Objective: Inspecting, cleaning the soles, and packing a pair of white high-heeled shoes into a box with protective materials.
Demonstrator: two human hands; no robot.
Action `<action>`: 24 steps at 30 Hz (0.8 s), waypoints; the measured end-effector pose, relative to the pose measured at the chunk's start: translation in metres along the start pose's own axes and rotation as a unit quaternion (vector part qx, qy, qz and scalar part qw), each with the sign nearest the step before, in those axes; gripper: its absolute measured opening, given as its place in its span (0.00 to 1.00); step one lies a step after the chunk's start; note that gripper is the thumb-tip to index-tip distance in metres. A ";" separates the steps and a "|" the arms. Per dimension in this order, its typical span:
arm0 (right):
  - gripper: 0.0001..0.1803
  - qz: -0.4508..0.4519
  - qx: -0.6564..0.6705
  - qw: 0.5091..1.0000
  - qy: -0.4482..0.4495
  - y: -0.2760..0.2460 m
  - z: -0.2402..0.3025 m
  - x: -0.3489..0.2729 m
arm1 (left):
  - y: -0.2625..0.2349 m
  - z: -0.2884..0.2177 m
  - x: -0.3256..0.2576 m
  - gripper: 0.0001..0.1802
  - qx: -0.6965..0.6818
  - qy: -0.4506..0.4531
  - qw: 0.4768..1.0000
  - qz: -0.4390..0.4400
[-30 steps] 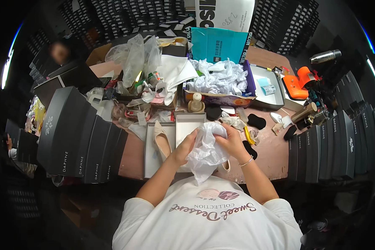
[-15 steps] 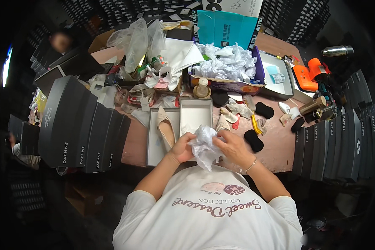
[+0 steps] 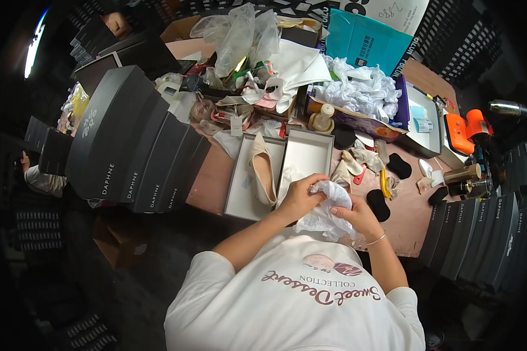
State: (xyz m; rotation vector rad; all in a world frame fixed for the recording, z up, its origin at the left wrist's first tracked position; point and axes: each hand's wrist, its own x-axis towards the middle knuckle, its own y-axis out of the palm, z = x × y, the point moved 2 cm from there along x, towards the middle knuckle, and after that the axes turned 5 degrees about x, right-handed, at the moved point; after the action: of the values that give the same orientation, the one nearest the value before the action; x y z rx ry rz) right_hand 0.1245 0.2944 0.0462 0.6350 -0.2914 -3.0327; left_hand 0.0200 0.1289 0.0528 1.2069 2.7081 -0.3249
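Crumpled white tissue paper is held between my two hands, close to my shirt at the table's near edge. My left hand is closed on its left side, and my right hand pinches its right side between thumb and fingers. A beige pointed shoe lies in the left half of a grey shoebox. Beside it is the other open grey tray, with some white paper inside, partly hidden by my left hand. A second beige shoe shows partly beyond my hands.
Stacked dark shoeboxes stand at left, more shoeboxes at right. A purple carton of crumpled paper sits at the back. Black pads, a pump bottle and an orange tape dispenser lie around.
The view has turned, so the table appears shifted right. The tissue paper, bunched upright before, is now lower and more spread out, with both hands still on it.
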 end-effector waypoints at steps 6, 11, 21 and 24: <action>0.24 -0.141 -0.521 0.807 -0.241 0.011 0.028 -0.005 | 0.015 0.053 -0.010 0.21 -0.288 -0.162 0.933 0.145; 0.29 -0.124 -0.629 0.745 -0.184 0.028 0.020 -0.006 | 0.016 0.048 -0.005 0.23 -0.289 -0.151 0.934 0.148; 0.29 0.034 -0.011 0.999 0.027 -0.002 0.005 -0.001 | -0.006 0.034 0.002 0.18 0.003 0.120 0.989 0.080; 0.20 -0.050 -0.364 0.925 -0.101 0.000 0.019 0.004 | -0.005 0.043 0.005 0.24 -0.118 0.055 0.986 0.108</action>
State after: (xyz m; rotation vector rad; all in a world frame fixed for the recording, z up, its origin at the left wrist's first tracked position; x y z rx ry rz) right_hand 0.1131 0.2975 0.0616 0.2765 0.8519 -2.9486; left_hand 0.0150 0.1181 0.0109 1.4652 2.5763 0.0903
